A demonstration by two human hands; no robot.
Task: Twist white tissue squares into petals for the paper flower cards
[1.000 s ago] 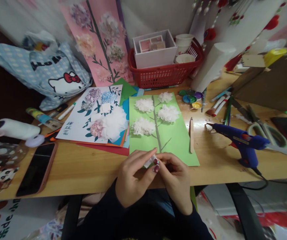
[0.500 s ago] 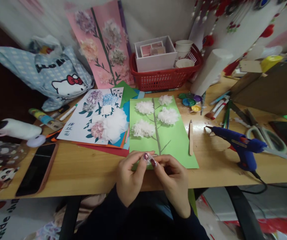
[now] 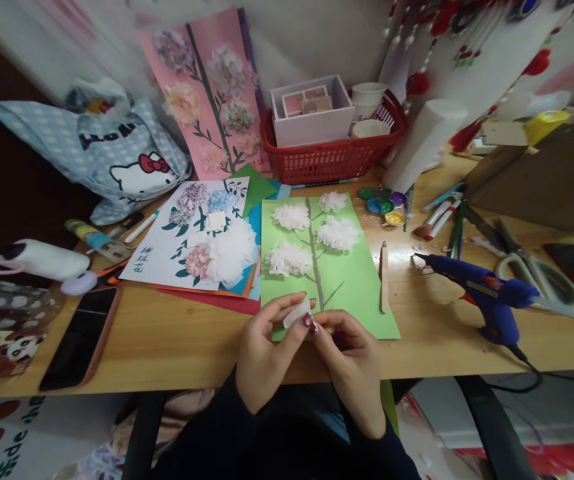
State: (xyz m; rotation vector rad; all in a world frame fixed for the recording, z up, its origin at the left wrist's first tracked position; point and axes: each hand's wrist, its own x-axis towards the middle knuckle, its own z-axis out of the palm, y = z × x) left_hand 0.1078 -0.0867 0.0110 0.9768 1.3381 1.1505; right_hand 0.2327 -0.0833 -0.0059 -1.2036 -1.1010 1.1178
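A small piece of white tissue paper (image 3: 297, 315) is pinched between my two hands, over the lower edge of a green sheet (image 3: 361, 293). My left hand (image 3: 269, 350) is closed on it with thumb and fingers. My right hand (image 3: 347, 357) meets the left at the fingertips, its thumb and forefinger pressed together at the paper's right end. On the green sheet, a grey painted stem (image 3: 314, 267) with branches carries several white paper flowers (image 3: 337, 233). A pile of white tissue (image 3: 231, 253) rests on a white flower picture (image 3: 151, 243) to the left.
A blue glue gun (image 3: 487, 287) lies at the right by scissors (image 3: 531, 270). A wooden stick (image 3: 384, 280) is on the green sheet's right edge. At the left lies a phone (image 3: 81, 339). Behind stand a red basket (image 3: 337, 163), a paper roll (image 3: 424, 143) and a checked bag (image 3: 131, 147).
The white paper has turned in my fingers, and more of it shows above my left thumb. My fingertips have come closer together. The view has shifted slightly.
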